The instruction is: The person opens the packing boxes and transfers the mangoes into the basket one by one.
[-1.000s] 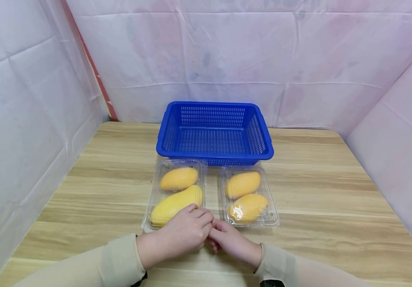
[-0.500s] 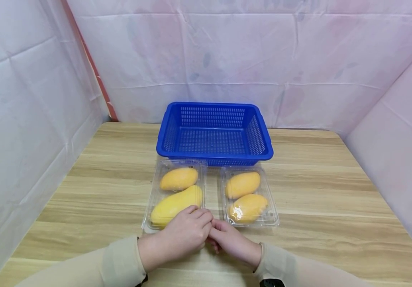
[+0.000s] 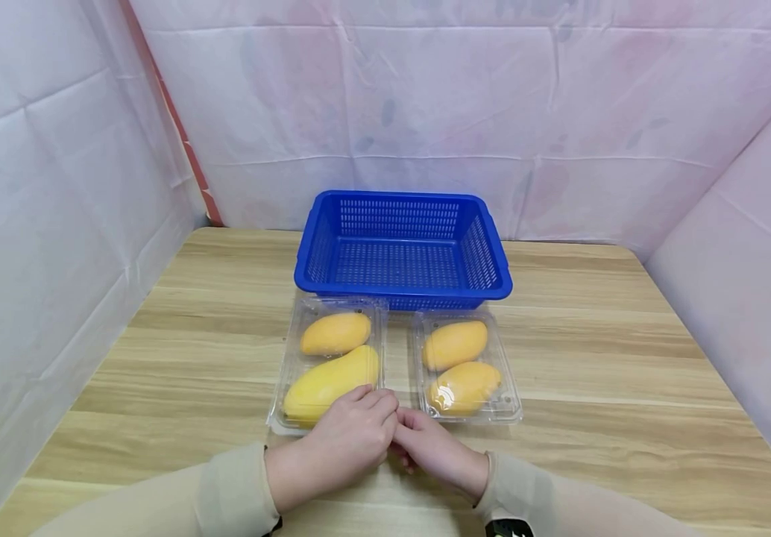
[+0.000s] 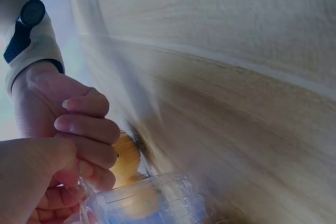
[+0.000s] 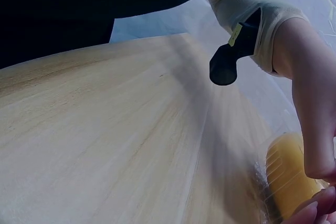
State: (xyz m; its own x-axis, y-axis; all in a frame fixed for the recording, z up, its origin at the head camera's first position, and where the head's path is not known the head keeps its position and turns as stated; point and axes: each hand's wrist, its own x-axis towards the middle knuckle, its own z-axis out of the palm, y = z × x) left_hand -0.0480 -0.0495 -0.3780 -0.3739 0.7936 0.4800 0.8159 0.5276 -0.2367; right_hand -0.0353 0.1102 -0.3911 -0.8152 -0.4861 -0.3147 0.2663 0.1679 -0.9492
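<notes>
Two clear plastic clamshell boxes lie side by side. The left box [image 3: 287, 371] holds an orange-yellow mango [image 3: 336, 333] and a larger, longer yellow mango [image 3: 328, 384]. Inside the right box [image 3: 508, 409] are two orange-yellow mangoes [image 3: 455, 344]. My left hand [image 3: 341, 444] bends over the near right corner of the left box and pinches its plastic edge. Fingers curled, my right hand [image 3: 441, 451] meets it at that same corner and grips the edge too. The left wrist view shows the box edge running in between the fingers [image 4: 86, 124] of both hands; the fingertips are partly hidden.
Right behind the boxes stands a blue perforated basket [image 3: 402, 292] with nothing in it. The wooden table [image 3: 593, 358] is enclosed by pale cloth walls [image 3: 439, 89] at the back and both sides. Each wrist carries a small black camera [image 5: 224, 66].
Both hands stay at the box corner, with only a slight shift of the left wrist. Boxes, mangoes and basket have kept their places.
</notes>
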